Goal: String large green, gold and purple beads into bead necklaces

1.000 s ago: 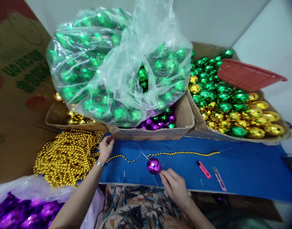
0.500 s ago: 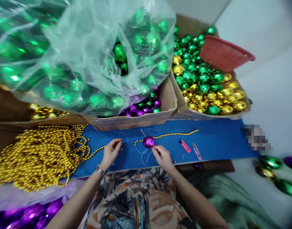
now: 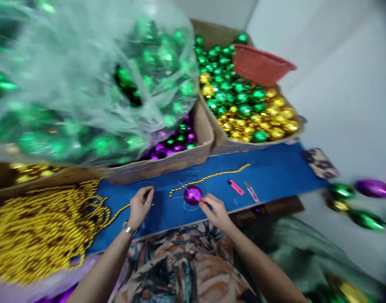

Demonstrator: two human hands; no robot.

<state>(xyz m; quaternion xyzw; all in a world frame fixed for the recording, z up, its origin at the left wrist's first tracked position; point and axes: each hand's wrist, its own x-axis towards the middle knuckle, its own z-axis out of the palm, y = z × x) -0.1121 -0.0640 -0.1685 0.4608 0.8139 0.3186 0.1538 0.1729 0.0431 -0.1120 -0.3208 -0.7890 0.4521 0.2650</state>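
My right hand [image 3: 215, 210] has its thumb and fingers pinched at the right edge of a shiny purple ball [image 3: 192, 195] above the blue table. Thin clear thread curls around the ball. Just behind it lies a short gold bead strand [image 3: 216, 174], running off to the right. To the left, my left hand [image 3: 142, 203] is closed in a pinch, with a watch on the wrist. What sits between its fingertips is too small to make out; a faint thread shows close by. A gold strand leads from the bead pile [image 3: 44, 227] to beneath this hand.
A pink cutter [image 3: 236, 187] and thread snips [image 3: 252, 192] lie right of my right hand. Cardboard boxes [image 3: 161, 165] of shiny balls line the back, under a large clear bag [image 3: 85, 105] of green balls. A red basket [image 3: 262, 65] rests in the right box.
The view has swung right, so most things appear further left. The purple ball has come slightly towards me, off the short bead strand it overlapped. Both hands stay pinched.
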